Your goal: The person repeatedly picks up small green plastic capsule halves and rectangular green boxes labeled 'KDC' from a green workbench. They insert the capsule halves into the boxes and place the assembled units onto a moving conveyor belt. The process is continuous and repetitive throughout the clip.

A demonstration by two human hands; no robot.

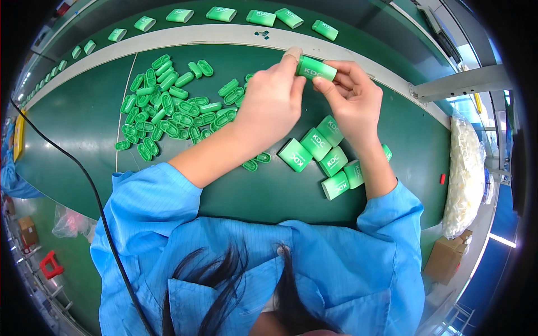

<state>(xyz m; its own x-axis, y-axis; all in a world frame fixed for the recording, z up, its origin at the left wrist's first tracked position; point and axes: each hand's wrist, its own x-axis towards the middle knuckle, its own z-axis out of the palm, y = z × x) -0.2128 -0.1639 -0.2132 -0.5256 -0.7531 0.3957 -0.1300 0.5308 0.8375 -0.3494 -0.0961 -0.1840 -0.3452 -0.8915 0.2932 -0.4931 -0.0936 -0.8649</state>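
Note:
Over the far part of the table, a green plastic casing (315, 68) with pale lettering is held level between my two hands. My left hand (272, 98) is closed at its left end, with fingertips against that end; whether a small part sits under them is hidden. My right hand (354, 95) pinches its right end between thumb and fingers. Below my right hand lies a group of similar green casings (315, 144), partly covered by my right forearm. To the left of my left hand spreads a loose pile of small oval green end caps (168, 103), a few of them near my left forearm.
Beyond the table's pale raised edge (196, 36), a row of green casings (221, 14) lies along a green belt. A black cable (78, 162) hangs at the left. At the right are a bag of white parts (465, 173), a small red piece (443, 178) and a metal bracket (459, 83).

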